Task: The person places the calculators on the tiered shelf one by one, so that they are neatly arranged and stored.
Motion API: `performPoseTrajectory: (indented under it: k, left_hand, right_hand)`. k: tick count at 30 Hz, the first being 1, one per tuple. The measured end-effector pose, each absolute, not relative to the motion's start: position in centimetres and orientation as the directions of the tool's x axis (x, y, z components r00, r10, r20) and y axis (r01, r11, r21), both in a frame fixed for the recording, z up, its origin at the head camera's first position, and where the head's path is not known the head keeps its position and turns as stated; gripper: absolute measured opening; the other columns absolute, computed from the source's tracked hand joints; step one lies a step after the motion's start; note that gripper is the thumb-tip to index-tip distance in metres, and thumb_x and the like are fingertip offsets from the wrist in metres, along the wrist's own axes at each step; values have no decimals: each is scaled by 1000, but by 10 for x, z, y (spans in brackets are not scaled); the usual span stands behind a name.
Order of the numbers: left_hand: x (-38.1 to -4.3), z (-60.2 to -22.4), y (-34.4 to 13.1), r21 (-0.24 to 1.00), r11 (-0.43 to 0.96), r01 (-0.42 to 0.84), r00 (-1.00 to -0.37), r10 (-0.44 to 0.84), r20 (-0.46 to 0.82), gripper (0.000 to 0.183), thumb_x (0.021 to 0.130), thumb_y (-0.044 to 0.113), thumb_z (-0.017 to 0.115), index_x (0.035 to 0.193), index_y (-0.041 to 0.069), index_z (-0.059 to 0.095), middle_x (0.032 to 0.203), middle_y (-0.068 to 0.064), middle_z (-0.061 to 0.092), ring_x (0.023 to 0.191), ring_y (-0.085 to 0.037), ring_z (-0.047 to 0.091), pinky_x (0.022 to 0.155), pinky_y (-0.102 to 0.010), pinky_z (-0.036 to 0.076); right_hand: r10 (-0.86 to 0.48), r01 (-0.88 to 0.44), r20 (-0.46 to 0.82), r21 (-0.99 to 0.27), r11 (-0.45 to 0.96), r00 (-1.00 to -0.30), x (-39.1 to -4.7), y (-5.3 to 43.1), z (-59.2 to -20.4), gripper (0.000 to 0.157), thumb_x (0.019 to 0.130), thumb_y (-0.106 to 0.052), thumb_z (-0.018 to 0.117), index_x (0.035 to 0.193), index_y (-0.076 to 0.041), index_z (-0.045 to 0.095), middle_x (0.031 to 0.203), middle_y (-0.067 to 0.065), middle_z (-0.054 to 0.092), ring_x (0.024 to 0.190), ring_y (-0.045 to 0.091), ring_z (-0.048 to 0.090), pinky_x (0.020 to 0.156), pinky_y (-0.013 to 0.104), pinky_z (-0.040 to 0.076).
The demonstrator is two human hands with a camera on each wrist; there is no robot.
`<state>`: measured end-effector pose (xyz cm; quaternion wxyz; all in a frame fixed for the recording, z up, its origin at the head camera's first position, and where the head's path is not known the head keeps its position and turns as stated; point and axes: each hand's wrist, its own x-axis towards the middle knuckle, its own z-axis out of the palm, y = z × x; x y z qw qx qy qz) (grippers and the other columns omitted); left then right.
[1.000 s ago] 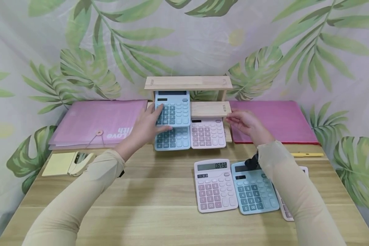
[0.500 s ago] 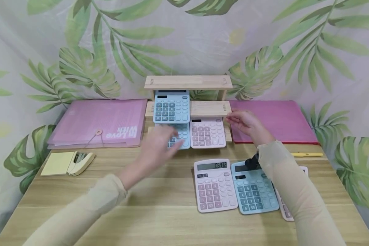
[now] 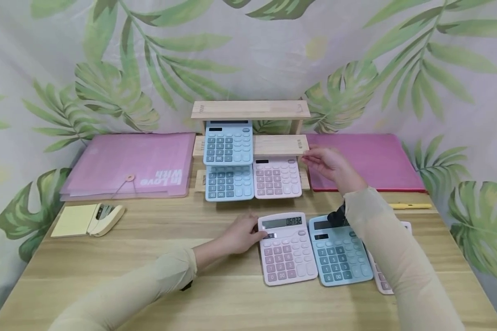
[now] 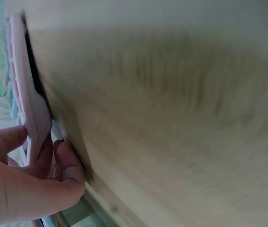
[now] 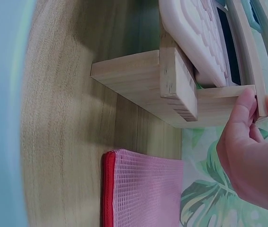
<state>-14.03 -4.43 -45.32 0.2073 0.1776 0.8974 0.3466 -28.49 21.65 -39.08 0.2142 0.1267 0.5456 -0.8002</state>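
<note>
At the table's middle, my left hand (image 3: 241,234) pinches the upper left edge of a pink calculator (image 3: 287,257). In the left wrist view, the thumb lies on the face of that calculator (image 4: 22,75) and other fingers curl at its underside. My right hand (image 3: 329,164) grips the right end of the middle board of a wooden rack (image 3: 281,145), thumb and fingers on either side of it in the right wrist view. Leaning in the rack are an upper blue calculator (image 3: 228,143), a lower blue calculator (image 3: 229,184) and a pink calculator (image 3: 277,178).
Right of the pinched calculator lies a blue calculator (image 3: 341,257), then another pink one (image 3: 383,276) partly under my right sleeve. A pink folder (image 3: 128,161) lies left of the rack, a red-edged pouch (image 3: 364,161) right. Sticky notes (image 3: 74,220), a cream stapler-like item (image 3: 107,223) and a yellow pen (image 3: 410,206) flank them.
My left hand has let go of the upper blue calculator, left it on the rack, and come down to the pink calculator on the table. The right hand keeps its grip on the rack.
</note>
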Motion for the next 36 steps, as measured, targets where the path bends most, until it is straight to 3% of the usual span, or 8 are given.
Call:
performPoseTrajectory:
  k: [1, 3, 8, 14, 18, 24, 29, 36]
  left_hand:
    - [-137, -451, -46, 716, 681, 152, -849, 461, -257, 29, 94, 27, 52, 116, 9, 55, 115, -11, 60, 112, -26, 54, 101, -42, 45]
    - [-130, -447, -51, 805, 590, 53, -835, 469, -288, 30, 97, 22, 46, 123, 8, 47, 119, -16, 60, 111, -29, 58, 99, -45, 48]
    - [-123, -432, -66, 921, 300, -250, -782, 498, -375, 26, 100, 19, 36, 121, 4, 36, 100, -20, 62, 72, -20, 66, 65, -37, 61]
    - [-135, -394, -71, 886, 88, -455, -750, 497, -435, 38, 100, 24, 36, 135, 8, 34, 108, -15, 64, 80, -15, 67, 71, -29, 60]
    - [-162, -362, -66, 884, -5, -468, -803, 421, -423, 44, 99, 23, 38, 141, 13, 32, 118, -13, 59, 85, -16, 66, 78, -28, 59]
    - [-221, -325, -46, 908, 47, -417, -868, 277, -413, 43, 99, 28, 40, 138, 11, 38, 118, -13, 59, 80, -15, 66, 74, -25, 59]
    - [-254, -319, -31, 906, 91, -413, -879, 219, -423, 45, 99, 30, 39, 138, 7, 38, 116, -16, 62, 79, -16, 67, 72, -26, 60]
    - [-273, -319, -20, 901, 116, -418, -884, 178, -433, 46, 100, 29, 38, 142, 10, 33, 113, -15, 63, 76, -17, 66, 75, -29, 60]
  right_hand:
    - [-208, 480, -434, -819, -314, -877, -285, 216, -391, 63, 91, 5, 46, 147, -4, 19, 87, 3, 66, 81, 12, 65, 83, 20, 56]
    - [-214, 478, -430, -819, -316, -877, -285, 216, -391, 64, 91, 6, 46, 147, -4, 17, 86, 3, 67, 81, 12, 65, 83, 20, 56]
    - [-213, 479, -430, -809, -341, -877, -285, 221, -390, 68, 90, 6, 47, 148, -6, 14, 86, 4, 68, 81, 12, 65, 82, 20, 57]
    - [-207, 483, -436, -807, -341, -876, -285, 222, -389, 66, 90, 6, 48, 147, -6, 18, 88, 4, 67, 82, 12, 65, 85, 21, 56]
    - [-224, 484, -431, -814, -320, -874, -286, 221, -389, 64, 91, 5, 46, 147, -5, 17, 88, 2, 67, 82, 11, 66, 86, 21, 55]
    - [-214, 468, -419, -829, -305, -882, -288, 222, -392, 62, 92, 5, 43, 147, -3, 16, 81, 0, 69, 77, 8, 66, 77, 18, 56]
    - [-202, 457, -414, -844, -279, -888, -288, 219, -396, 62, 92, 5, 39, 147, -1, 12, 78, -3, 66, 75, 6, 65, 69, 16, 56]
    - [-220, 433, -383, -860, -271, -897, -288, 217, -397, 58, 93, 5, 37, 146, 1, 14, 81, -3, 66, 75, 6, 65, 69, 15, 56]
